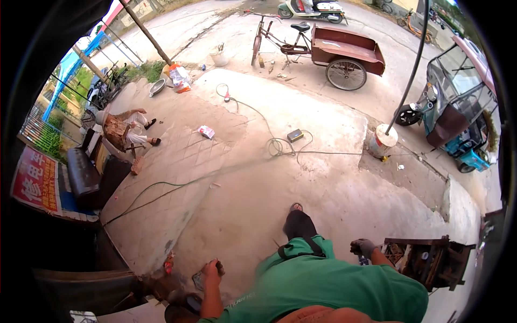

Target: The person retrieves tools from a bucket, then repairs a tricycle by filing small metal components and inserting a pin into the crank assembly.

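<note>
My left hand (212,269) hangs at the lower middle with its fingers curled round a small dark thing that I cannot make out. Dark items and a small red object (168,264) lie on the ground left of it. My right hand (364,248), in a dark glove or heavily blackened, is closed at my right side, beside a dark, cluttered wooden stand (441,258); what it holds is unclear. My foot in a sandal (296,208) is on the concrete ahead of my green shirt (334,280).
A power box (294,135) and looped cables (277,145) lie ahead. A seated person (121,132) is at left, by a dark sofa (83,175). A cargo tricycle (347,48), a pole in a bucket (377,142) and a covered three-wheeler (452,107) stand beyond.
</note>
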Tool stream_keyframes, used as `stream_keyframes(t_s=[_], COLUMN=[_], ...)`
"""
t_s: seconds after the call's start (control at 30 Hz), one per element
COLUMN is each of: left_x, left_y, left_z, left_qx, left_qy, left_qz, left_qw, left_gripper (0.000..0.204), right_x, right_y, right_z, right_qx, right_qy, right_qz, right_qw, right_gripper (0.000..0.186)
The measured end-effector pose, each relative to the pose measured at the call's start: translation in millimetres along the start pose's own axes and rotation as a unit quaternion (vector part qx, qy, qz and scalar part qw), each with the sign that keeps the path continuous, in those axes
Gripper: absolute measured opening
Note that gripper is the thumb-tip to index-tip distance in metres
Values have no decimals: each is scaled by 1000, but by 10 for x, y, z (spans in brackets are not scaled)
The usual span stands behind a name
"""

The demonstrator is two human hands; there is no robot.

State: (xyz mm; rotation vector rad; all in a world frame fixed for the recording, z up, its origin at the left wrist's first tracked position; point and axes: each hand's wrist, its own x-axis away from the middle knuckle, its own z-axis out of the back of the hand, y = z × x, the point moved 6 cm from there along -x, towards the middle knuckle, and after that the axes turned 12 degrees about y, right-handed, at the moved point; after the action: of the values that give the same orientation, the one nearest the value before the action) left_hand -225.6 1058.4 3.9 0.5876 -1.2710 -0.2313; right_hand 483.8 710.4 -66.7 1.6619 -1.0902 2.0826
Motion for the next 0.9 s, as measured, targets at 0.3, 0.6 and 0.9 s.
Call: stream_keyframes(t_s=[0.3,0.6,0.9], left_x=[-697,-892,-2314], left_y=[-140,1322,2658], left_z=[-748,-1643,-2056], left_qx=[-108,-52,-123], left_qy=[-91,-20,-26], left_qz=[-49,93,143], left_qw=[989,994,982], left_gripper=[25,24,30], right_x=[-442,-830,-1339], right_y=[-3382,-5004,-4082], right_z=[-1791,-2751,-2893], right_qx=[142,153,57], right_qy=[-74,-83,55], right_qz=[116,172,4], right_qw=[980,970,997], right_gripper=[27,31,17])
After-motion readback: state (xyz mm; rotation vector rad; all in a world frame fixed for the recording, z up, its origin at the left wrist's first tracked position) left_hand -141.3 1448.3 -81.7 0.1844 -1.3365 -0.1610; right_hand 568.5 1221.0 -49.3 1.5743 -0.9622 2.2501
